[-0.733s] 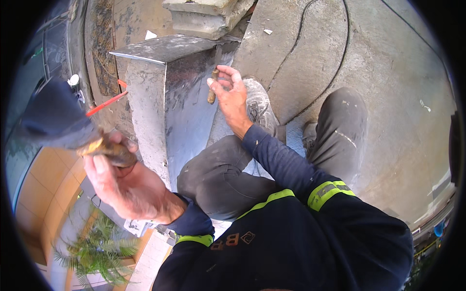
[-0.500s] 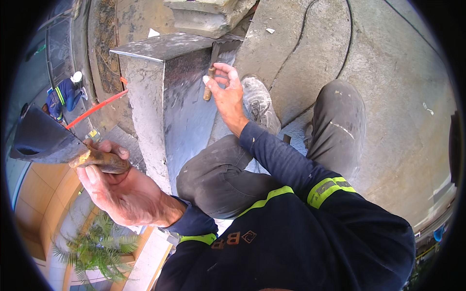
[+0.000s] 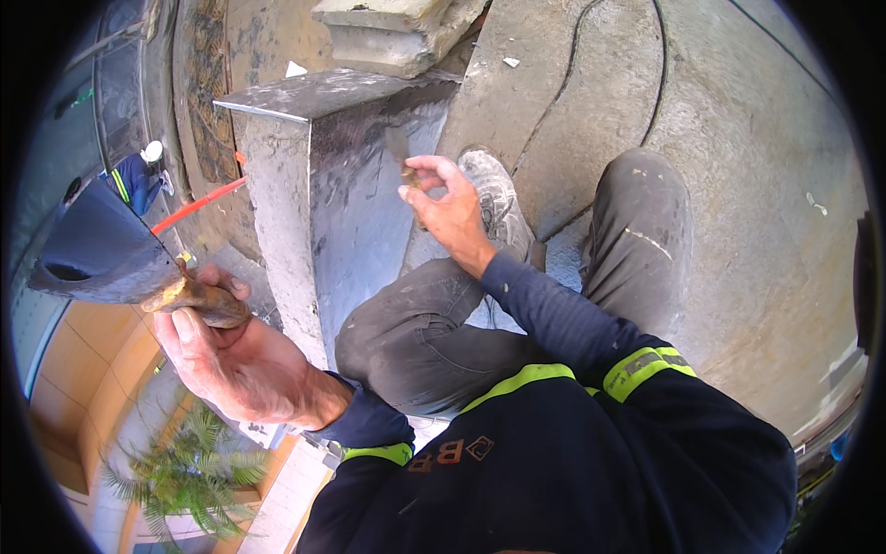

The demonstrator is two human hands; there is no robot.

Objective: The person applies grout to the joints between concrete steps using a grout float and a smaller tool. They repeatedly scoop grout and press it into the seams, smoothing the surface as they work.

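My left hand is closed on the worn wooden handle of a trowel with a broad dark blade holding a hole, raised at the left. My right hand pinches a small wooden-handled tool, its narrow blade blurred and pointing up. It is beside the smooth grey-blue side face of a box-like concrete block with a rough pale end and a thin-edged top. Whether the blade touches that face I cannot tell. My bent legs are just below my right hand, one shoe behind it.
A co-worker in a white helmet is at far left, beyond a red bar. A concrete block lies at the top. A dark cable runs over the concrete floor. A palm stands at lower left.
My right hand has moved down and slightly right with its small tool. My left hand and trowel have shifted slightly, and the co-worker at the left has come into sight from behind the trowel.
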